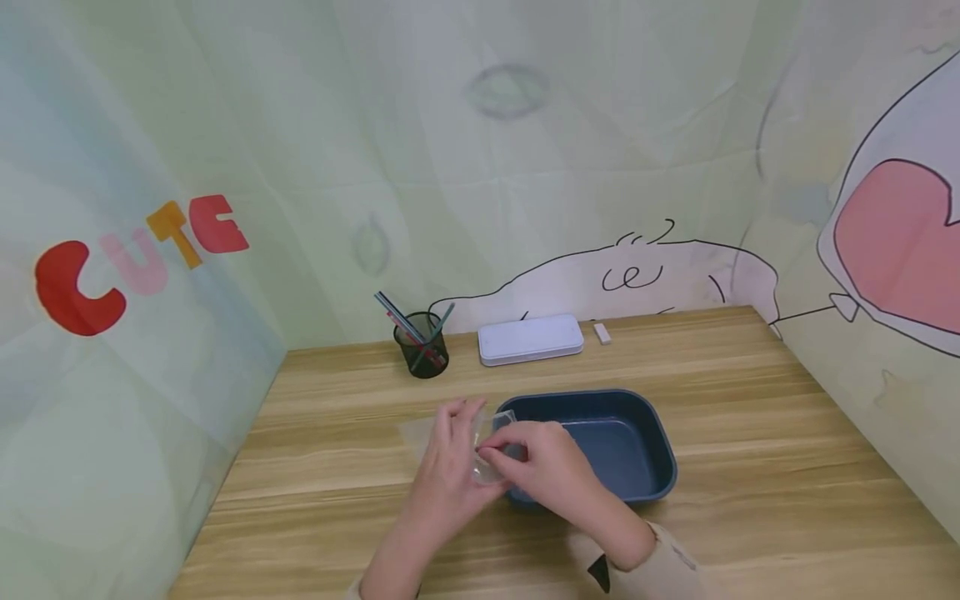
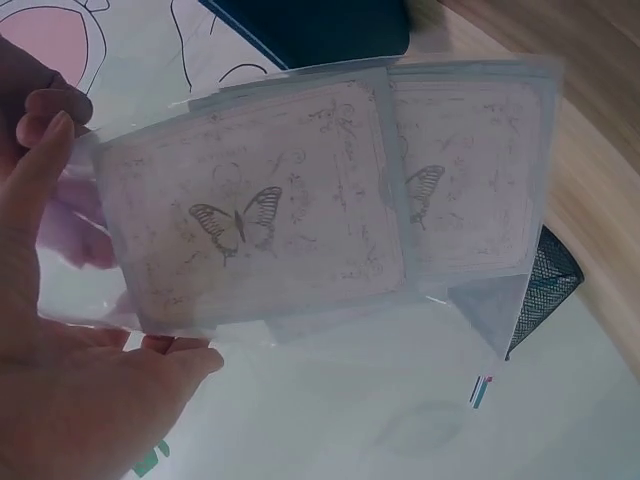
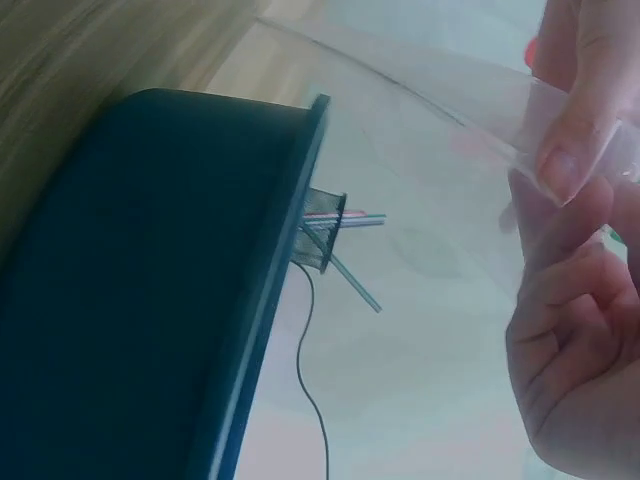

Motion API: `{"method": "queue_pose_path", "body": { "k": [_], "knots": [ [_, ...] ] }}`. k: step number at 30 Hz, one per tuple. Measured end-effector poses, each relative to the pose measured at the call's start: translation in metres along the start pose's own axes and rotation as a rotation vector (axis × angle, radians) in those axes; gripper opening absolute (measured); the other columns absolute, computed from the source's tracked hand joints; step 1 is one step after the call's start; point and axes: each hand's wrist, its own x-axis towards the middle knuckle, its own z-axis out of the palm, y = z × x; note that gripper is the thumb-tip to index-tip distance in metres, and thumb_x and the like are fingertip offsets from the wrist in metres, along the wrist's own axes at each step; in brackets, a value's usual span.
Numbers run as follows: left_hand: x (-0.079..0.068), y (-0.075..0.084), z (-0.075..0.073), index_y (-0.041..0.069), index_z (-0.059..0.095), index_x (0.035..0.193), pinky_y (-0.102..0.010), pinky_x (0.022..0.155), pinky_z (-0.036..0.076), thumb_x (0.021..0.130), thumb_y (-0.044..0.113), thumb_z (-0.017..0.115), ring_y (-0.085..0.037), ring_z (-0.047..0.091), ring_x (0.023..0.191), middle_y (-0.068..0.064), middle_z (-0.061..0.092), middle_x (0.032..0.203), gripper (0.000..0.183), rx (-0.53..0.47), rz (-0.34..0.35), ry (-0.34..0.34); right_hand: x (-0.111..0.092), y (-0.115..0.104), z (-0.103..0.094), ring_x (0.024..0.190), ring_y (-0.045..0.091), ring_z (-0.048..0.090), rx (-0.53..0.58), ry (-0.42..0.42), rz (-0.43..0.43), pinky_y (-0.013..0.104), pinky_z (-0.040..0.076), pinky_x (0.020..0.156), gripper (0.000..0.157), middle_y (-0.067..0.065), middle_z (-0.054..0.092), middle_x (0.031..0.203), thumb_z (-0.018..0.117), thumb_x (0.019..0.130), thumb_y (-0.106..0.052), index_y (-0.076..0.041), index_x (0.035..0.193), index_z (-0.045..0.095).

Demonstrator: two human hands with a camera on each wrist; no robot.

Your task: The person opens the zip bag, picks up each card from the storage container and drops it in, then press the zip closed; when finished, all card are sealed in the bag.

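Observation:
Both hands are close together over the left edge of the blue bin, working on a clear plastic bag. Inside or behind the plastic show pale sheets printed with a butterfly, overlapping one another. My left hand holds the bag between thumb and fingers, its fingers pointing up. From the right, my right hand pinches the bag's edge with thumb and forefinger; the right wrist view shows the pinch on the film. How the bag's mouth stands cannot be made out.
A black mesh pen holder with several pens stands at the back. Beside it lie a pale lavender case and a small white eraser-like block. Printed cloth walls the wooden table at the back and sides.

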Motion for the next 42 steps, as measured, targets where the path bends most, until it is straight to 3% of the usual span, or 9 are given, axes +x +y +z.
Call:
{"method": "queue_pose_path", "body": {
  "k": [4,7,10,13,19,27,30,35,42],
  "knots": [
    [0.002,-0.001,-0.002,0.004,0.04,0.139,-0.041,0.093,0.048,0.058,0.029,0.094,-0.034,0.047,0.119,-0.017,0.04,0.122,0.101,-0.01,-0.028,0.058,-0.006,-0.002,-0.007,0.058,0.007,0.05,0.074,0.149,-0.032,0.024,0.044,0.048,0.022,-0.019,0.06,0.09,0.074,0.083,-0.042,-0.029,0.101,0.072],
    [0.004,0.0,-0.007,0.006,0.039,0.141,-0.042,0.094,0.047,0.058,0.028,0.094,-0.034,0.044,0.122,-0.017,0.039,0.125,0.102,-0.01,-0.081,0.08,-0.01,-0.003,-0.012,0.073,0.012,0.052,0.119,0.213,-0.037,0.025,0.046,0.053,0.053,-0.013,0.054,0.113,0.079,0.076,-0.046,-0.03,0.123,0.06],
    [0.005,0.003,-0.011,0.007,0.037,0.142,-0.044,0.097,0.045,0.057,0.03,0.094,-0.034,0.042,0.124,-0.017,0.037,0.126,0.105,-0.031,-0.102,0.107,-0.012,-0.003,-0.013,0.099,0.014,0.051,0.161,0.164,0.009,0.028,0.051,0.068,0.084,-0.01,0.043,0.132,0.082,0.071,-0.048,-0.033,0.142,0.039],
    [0.007,0.009,-0.013,0.006,0.037,0.142,-0.046,0.1,0.041,0.055,0.034,0.095,-0.034,0.037,0.13,-0.017,0.037,0.126,0.108,-0.064,-0.068,0.149,-0.014,-0.013,-0.019,0.122,0.02,0.046,0.251,0.069,0.022,0.04,0.049,0.089,0.096,-0.001,0.036,0.146,0.085,0.073,-0.034,-0.024,0.149,0.027],
    [0.011,0.018,-0.014,0.002,0.036,0.143,-0.044,0.103,0.038,0.053,0.035,0.095,-0.032,0.031,0.135,-0.019,0.036,0.125,0.112,-0.108,0.028,0.224,-0.015,-0.024,-0.025,0.117,0.021,0.053,0.363,0.034,-0.085,0.043,0.048,0.091,0.073,0.007,0.055,0.133,0.082,0.077,-0.012,-0.01,0.14,0.045],
    [0.008,0.034,-0.024,0.012,0.026,0.151,-0.045,0.1,0.04,0.055,0.038,0.094,-0.027,0.035,0.128,-0.014,0.03,0.135,0.12,-0.177,-0.071,0.244,-0.018,-0.002,-0.021,0.113,0.02,0.059,0.491,0.101,-0.117,0.035,0.049,0.09,0.04,-0.001,0.065,0.119,0.065,0.092,-0.01,-0.014,0.131,0.059],
    [0.007,0.04,-0.032,0.013,0.039,0.144,-0.039,0.092,0.044,0.064,0.03,0.091,-0.021,0.044,0.113,-0.008,0.04,0.129,0.096,-0.245,-0.072,0.272,-0.019,-0.003,-0.027,0.107,0.022,0.062,0.563,0.188,-0.095,0.033,0.051,0.087,0.029,0.003,0.068,0.112,0.061,0.094,-0.005,-0.011,0.122,0.065],
    [0.008,0.047,-0.039,0.011,0.063,0.107,-0.028,0.078,0.045,0.078,0.007,0.08,-0.018,0.054,0.089,0.001,0.061,0.103,0.034,-0.463,-0.037,0.336,-0.023,-0.007,-0.039,0.089,0.025,0.067,0.613,0.271,-0.06,0.032,0.054,0.078,0.014,0.01,0.071,0.095,0.06,0.094,-0.004,-0.004,0.106,0.068],
    [0.007,0.057,-0.036,0.007,0.07,0.094,-0.028,0.072,0.05,0.083,-0.002,0.073,-0.019,0.059,0.081,-0.007,0.066,0.088,0.015,-0.712,-0.109,0.313,-0.03,-0.019,-0.049,0.084,0.029,0.068,0.645,0.219,-0.043,0.036,0.055,0.077,0.008,0.012,0.07,0.093,0.063,0.092,-0.002,-0.003,0.098,0.068]
  ]
}}
